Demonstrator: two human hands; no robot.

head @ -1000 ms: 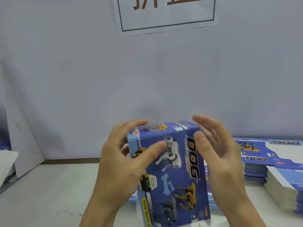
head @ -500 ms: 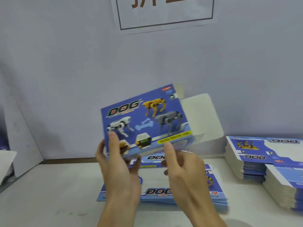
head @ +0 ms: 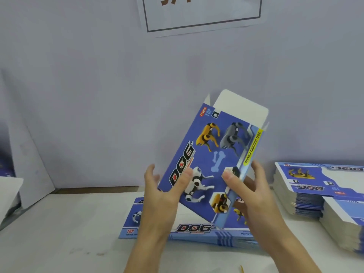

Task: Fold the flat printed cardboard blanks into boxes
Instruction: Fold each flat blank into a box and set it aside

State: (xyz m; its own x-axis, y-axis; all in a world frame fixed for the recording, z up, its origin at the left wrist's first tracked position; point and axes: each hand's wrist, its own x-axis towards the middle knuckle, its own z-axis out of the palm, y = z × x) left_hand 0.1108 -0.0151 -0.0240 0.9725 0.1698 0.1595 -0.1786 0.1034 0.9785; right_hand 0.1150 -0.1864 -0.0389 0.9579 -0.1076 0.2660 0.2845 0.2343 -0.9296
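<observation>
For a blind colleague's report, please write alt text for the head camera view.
Two hands, left hand and right hand, hold a flat blue dog-printed box blank tilted above a stack of blanks on a white table. More stacks sit at right.

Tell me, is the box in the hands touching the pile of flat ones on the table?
Apart. The head view shows the held box lifted clear above the flat stack, with both hands gripping it.
</observation>
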